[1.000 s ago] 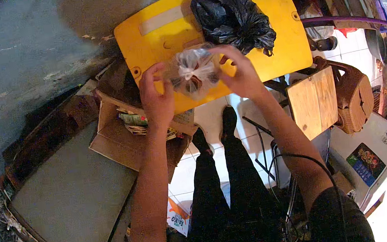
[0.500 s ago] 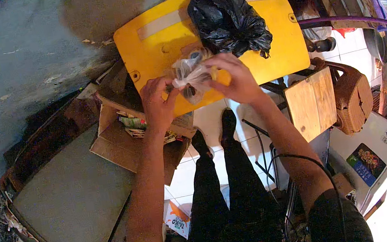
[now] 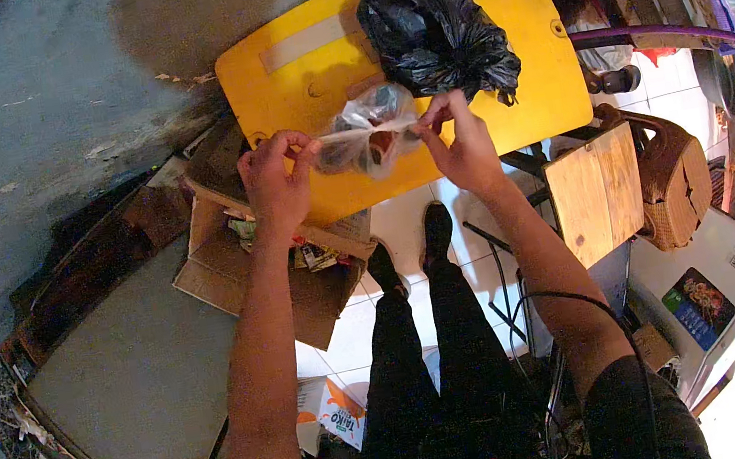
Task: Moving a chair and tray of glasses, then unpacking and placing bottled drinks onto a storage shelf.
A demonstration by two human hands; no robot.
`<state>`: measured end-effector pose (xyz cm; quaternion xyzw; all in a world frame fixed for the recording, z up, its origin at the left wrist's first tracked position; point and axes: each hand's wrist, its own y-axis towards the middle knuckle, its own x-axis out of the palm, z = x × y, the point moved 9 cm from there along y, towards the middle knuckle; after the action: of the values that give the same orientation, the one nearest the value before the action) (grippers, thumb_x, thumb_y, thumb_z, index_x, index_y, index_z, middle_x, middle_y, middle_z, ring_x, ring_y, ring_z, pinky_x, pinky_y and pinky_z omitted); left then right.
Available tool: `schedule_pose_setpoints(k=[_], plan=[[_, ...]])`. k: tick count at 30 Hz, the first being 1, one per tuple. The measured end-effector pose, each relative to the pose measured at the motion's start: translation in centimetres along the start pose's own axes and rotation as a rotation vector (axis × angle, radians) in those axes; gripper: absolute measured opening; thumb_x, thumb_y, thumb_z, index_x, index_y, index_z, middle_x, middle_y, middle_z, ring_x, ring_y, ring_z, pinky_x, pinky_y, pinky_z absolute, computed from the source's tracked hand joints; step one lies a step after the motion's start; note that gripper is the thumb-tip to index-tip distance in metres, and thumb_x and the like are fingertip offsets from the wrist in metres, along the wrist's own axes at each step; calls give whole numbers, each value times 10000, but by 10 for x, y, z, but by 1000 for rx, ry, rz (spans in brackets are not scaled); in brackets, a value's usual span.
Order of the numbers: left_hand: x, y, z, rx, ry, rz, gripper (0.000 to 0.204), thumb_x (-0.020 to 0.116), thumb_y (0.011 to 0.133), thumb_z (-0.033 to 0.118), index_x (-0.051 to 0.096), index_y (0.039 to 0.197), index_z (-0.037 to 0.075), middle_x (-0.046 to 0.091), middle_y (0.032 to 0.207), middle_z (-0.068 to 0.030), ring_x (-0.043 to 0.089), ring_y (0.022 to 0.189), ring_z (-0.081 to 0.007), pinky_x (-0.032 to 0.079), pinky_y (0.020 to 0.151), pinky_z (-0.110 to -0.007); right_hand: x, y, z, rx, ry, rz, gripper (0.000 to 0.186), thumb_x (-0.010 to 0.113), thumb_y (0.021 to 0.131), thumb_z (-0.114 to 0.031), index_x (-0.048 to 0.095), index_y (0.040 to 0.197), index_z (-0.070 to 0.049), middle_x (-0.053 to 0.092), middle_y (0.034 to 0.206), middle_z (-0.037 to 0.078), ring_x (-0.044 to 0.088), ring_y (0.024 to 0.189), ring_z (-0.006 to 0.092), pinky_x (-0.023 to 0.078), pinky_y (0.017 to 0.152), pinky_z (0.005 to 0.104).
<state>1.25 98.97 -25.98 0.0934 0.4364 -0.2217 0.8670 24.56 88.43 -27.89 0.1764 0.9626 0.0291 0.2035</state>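
Observation:
A clear plastic bag [image 3: 369,130] with dark contents hangs between my two hands above the front part of a yellow table [image 3: 287,70]. My left hand [image 3: 274,184] pinches the bag's left edge. At the bag's right edge, my right hand [image 3: 459,142] grips it with the fingertips. A crumpled black plastic bag [image 3: 437,29] lies on the table just behind the clear one.
An open cardboard box [image 3: 240,267] with papers sits under the table's left corner. A wooden stool [image 3: 598,191] and a wicker basket [image 3: 676,183] stand to the right. A grey board [image 3: 138,378] lies at the lower left. My legs and shoes are below.
The clear bag was bunched between my hands near the table's middle. My hands have moved apart and stretched it out wider, and the view has shifted slightly.

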Motion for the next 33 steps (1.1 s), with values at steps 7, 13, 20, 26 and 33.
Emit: schedule_pose_setpoints(k=[7,13,20,26,33], plan=[[6,-8,7,-26,5,51,185,695,877,284,612,917,124,636,888,-11,609,877,-216,370,875,-415,-3,-1,7,39,0,-38,228,723,830,21,516,916,-20,611,801,86,611,706,175,496,656,284],[-2,-18,57,149,75,145,223,765,785,243,622,917,131,614,983,-35,568,972,-254,379,866,-427,-1,-4,-8,-33,27,-38,221,741,803,20,603,970,-26,648,855,78,612,756,175,503,708,299],[-1,-8,80,297,200,117,235,771,729,218,681,944,194,606,1002,19,546,994,-221,351,887,-427,14,2,-25,-124,-148,-107,248,704,765,23,667,998,-52,633,863,90,615,849,268,493,769,352],[-4,-17,69,288,283,76,127,754,733,218,704,849,214,615,1048,90,534,1016,-188,301,923,-438,19,0,-46,-158,-334,-179,242,746,728,-38,697,954,-111,628,952,57,595,912,253,455,814,386],[-9,-36,75,322,254,-23,137,768,715,204,708,834,233,619,1051,98,540,1019,-178,305,910,-427,15,-10,-59,-241,-202,-158,222,776,699,-23,676,877,-110,664,1009,46,612,934,245,459,812,370]])
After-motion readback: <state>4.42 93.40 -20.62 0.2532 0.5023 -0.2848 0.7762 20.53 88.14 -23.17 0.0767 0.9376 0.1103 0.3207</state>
